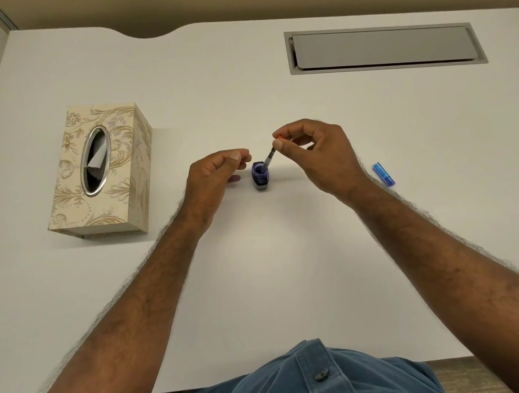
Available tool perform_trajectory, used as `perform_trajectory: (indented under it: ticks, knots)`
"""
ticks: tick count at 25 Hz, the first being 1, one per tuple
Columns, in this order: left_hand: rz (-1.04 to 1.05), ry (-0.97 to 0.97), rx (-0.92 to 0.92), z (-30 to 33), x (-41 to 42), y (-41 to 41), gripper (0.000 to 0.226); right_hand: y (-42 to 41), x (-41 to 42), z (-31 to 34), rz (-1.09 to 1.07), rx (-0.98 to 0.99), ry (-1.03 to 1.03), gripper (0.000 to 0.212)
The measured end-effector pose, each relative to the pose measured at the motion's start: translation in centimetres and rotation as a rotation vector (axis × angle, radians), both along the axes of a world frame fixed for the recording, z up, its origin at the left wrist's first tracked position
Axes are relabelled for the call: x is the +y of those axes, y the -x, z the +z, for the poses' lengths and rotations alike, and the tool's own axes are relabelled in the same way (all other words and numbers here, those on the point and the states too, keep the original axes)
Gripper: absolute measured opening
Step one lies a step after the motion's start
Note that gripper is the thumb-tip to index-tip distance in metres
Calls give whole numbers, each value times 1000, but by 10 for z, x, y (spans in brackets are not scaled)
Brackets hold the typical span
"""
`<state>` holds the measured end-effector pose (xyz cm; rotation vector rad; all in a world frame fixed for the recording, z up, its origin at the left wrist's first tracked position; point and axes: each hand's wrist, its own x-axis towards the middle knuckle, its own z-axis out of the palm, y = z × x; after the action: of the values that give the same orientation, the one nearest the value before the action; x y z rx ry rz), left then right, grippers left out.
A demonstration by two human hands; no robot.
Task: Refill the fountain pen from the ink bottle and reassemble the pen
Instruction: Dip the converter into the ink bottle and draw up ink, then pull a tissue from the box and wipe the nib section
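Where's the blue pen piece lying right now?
The blue pen piece lies on the white desk, right of the right hand, away from the ink bottle.

One head view looks forward and steeply down from above the hands, near enough that both forearms and the surface beyond fill it.

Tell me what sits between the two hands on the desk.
In the head view, the open ink bottle stands between the left hand and right hand.
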<state>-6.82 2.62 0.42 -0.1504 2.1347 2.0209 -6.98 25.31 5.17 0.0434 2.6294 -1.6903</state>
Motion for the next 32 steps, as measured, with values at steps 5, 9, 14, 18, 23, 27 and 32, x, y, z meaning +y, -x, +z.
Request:
perform_trajectory:
  ticks: [5,9,14,18,23,27,32]
  knots:
    - [121,6,-57,6,5,-8,23,-5,1,-4,-142,-68,228,13]
    - [290,-44,-148,11,19,-24,26,-14,3,-10,-265,-195,422,11]
    - [261,-136,-300,16,62,-57,23,-25,3,-18,-446,-375,700,13]
    - [245,-176,-424,20,87,-59,22,-34,1,-23,-503,-378,816,15]
    - [330,-255,-451,26,102,-46,10,-42,-4,-25,-538,-464,997,24]
    - [372,-318,-413,26,106,-47,9,-48,-7,-26,-547,-510,1092,20]
    - [394,-285,-360,24,105,-47,10,-58,-11,-28,-542,-600,1143,11]
